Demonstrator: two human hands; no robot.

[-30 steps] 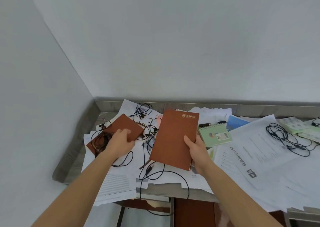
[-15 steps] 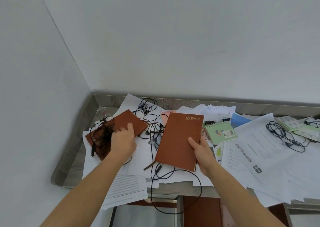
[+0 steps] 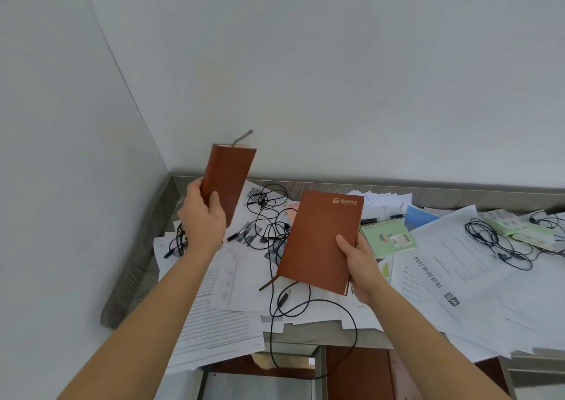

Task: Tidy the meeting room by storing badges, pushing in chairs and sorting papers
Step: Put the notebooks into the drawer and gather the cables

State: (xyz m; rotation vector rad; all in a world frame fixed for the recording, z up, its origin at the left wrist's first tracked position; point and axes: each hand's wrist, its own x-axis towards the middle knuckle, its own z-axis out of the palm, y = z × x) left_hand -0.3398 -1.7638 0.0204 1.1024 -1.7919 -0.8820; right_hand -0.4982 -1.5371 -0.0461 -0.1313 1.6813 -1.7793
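My left hand [image 3: 203, 220] grips a small brown notebook [image 3: 229, 173] by its lower end and holds it upright above the table, a ribbon sticking out of its top. My right hand [image 3: 359, 260] grips the lower right edge of a larger brown notebook [image 3: 319, 240] with a gold logo, held tilted just above the papers. Loose printed papers [image 3: 458, 265] cover the grey table [image 3: 305, 334].
Black cables [image 3: 269, 216] tangle between the two notebooks, and another bundle [image 3: 495, 240] lies at the right. A green spiral notepad [image 3: 389, 239] and a blue card [image 3: 419, 216] sit behind my right hand. Walls close off the left and back; a cable hangs over the front edge.
My left hand has lifted the small notebook off the table and stood it upright. The right hand still holds the large notebook in much the same place.
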